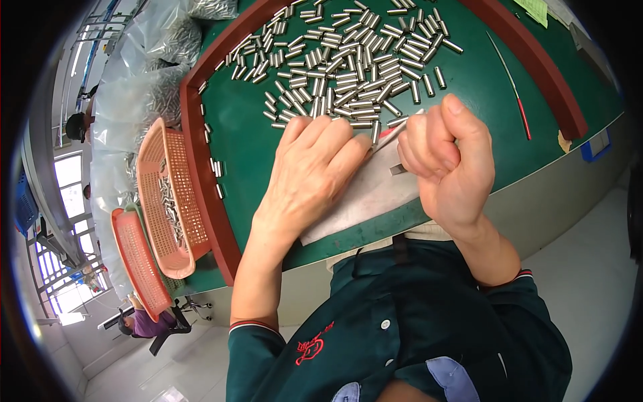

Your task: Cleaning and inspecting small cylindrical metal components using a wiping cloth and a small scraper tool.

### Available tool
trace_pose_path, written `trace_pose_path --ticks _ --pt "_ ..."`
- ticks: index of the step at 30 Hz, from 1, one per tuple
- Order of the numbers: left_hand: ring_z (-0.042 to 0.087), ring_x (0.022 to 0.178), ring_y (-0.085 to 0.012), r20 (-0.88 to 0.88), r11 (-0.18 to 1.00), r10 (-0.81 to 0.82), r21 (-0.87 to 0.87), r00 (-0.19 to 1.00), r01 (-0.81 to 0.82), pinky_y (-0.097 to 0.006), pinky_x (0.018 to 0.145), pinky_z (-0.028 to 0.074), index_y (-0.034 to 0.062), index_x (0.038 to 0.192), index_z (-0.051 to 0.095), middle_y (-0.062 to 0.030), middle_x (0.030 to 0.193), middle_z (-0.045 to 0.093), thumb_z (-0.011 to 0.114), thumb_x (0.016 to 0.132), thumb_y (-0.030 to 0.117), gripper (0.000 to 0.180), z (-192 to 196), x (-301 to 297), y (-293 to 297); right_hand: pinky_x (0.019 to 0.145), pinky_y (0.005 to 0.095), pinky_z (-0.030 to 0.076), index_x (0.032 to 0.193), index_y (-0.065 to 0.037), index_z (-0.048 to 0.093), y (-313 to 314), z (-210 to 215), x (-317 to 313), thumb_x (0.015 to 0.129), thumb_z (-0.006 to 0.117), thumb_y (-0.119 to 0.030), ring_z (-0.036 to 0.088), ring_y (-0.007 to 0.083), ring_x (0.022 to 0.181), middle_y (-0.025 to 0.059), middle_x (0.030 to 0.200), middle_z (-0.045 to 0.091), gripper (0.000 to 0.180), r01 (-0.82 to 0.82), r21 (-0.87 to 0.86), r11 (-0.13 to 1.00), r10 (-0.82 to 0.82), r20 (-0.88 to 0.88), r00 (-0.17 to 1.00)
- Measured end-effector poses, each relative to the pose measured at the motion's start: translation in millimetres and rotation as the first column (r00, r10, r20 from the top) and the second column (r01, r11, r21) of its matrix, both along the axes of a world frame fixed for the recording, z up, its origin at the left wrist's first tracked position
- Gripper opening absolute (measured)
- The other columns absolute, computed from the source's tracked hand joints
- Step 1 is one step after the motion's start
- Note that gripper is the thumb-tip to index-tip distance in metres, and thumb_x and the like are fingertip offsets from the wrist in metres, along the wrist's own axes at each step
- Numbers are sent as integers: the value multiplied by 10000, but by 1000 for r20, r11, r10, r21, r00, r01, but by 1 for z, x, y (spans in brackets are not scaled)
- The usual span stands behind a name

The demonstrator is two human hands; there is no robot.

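- Nearest the camera is the person's dark green shirt, with a forearm reaching out on either side over the near edge of the green table.
- The left hand is palm down, knuckles up, beside the heap of metal pins. Its fingers bend down and their tips are hidden, so I cannot tell whether they pinch anything.
- The right hand is rolled with the thumb on top, fingers curled in toward the palm. A short metal piece shows just beside the curled fingers, over the pale cloth; I cannot tell whether it is gripped or lying there.
- The pins lie loose beyond both hands, mostly on their sides, inside a dark red rail. A few sit apart along its left side.
- They look smooth, shiny and rigid: probably light one by one, hardly fragile, but slippery and apt to roll.
- The surest hold is likely thumb and forefinger across the middle of the barrel, since the rounded sides give little purchase.
- A thin tool with a red handle lies on the right; an orange basket holding more metal pieces stands outside the rail on the left.
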State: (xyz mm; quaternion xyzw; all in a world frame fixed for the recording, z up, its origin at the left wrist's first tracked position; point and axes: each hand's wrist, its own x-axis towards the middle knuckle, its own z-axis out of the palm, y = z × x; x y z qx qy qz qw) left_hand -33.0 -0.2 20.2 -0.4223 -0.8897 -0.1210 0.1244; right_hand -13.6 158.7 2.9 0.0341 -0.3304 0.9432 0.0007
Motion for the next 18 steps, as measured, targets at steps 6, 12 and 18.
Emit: trace_pose_path --ticks 6,12,18 --pt "463 559 -222 406 954 257 36 877 -296 -325 539 331 39 708 542 -63 611 450 652 654 62 124 3 35 3 391 236 156 484 -138 246 1 7 -3 898 270 -242 143 71 389 -30 417 230 428 -8 71 997 8 -2 1000" --pt "428 477 -192 558 817 335 230 759 -529 -300 498 341 29 668 552 -57 569 455 680 648 48 131 -19 45 2 399 233 171 502 -127 258 -5 10 -10 883 269 -242 154 76 395 -29 427 246 398 -97 48 994 97 13 995" --pt "425 467 -189 555 801 295 300 778 -518 -297 493 346 27 652 552 -51 551 458 682 643 33 131 -24 46 2 390 231 162 495 -96 262 -16 2 -10 877 331 -220 184 59 405 -27 437 255 408 -101 -54 993 104 49 993"
